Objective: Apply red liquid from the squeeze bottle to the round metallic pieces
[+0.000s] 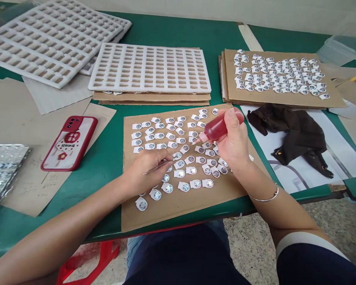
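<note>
Rows of small white pieces with round silvery centres [207, 183] lie on a brown cardboard sheet [154, 215]. My left hand [148, 168] is closed on thin metal tweezers [157, 168], their tip beside a piece near the middle of the sheet. Above the sheet's right half, my right hand [234, 138] grips a red squeeze bottle [216, 126], tilted with its narrow nozzle pointing down and left, close to the pieces at the centre. The nozzle's tip is too fine to tell whether it touches one.
White slotted trays [150, 67] lie behind on the green table [225, 35]. At the back right, stacked cardboard [284, 99] bears more pieces. A red-cased phone [69, 143] lies left, dark cloth [299, 132] right, a plastic-wrapped pack [2, 170] far left.
</note>
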Motion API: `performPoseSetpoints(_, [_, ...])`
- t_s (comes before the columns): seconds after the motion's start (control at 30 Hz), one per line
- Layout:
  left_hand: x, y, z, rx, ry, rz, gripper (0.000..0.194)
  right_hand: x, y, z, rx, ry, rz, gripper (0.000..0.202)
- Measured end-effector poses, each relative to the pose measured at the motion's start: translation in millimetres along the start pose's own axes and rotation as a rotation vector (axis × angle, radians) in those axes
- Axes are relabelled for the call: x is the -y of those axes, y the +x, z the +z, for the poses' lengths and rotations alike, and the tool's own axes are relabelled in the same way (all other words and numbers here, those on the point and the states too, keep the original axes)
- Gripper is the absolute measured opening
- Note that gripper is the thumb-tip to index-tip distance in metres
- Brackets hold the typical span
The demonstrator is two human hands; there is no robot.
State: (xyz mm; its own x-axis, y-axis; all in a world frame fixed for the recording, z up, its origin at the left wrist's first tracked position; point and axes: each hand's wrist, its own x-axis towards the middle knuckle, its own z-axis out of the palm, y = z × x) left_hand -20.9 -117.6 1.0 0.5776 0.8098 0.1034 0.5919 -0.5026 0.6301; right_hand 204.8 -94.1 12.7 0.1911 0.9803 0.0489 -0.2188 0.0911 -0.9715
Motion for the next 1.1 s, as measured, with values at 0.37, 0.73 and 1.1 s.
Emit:
performPoseSetpoints(0.37, [-1.4, 0.3, 0.9, 0.027, -0.024, -0.031, 0.014, 2.5, -3.0, 4.6, -0.012, -0.075, -0.004, 0.028])
performPoseSetpoints(0.73, [-14.8, 9.8, -5.1, 0.12, -0.003, -0.082, 0.014, 6.9, -3.2, 17.0, -0.004, -0.148, -0.04, 0.03])
performPoseSetpoints(1.1, [-34.6, -11.4, 21.0, 0.118, 0.515, 0.293, 0.02, -3.8, -14.9, 34.9, 0.161, -0.598, -0.235, 0.033])
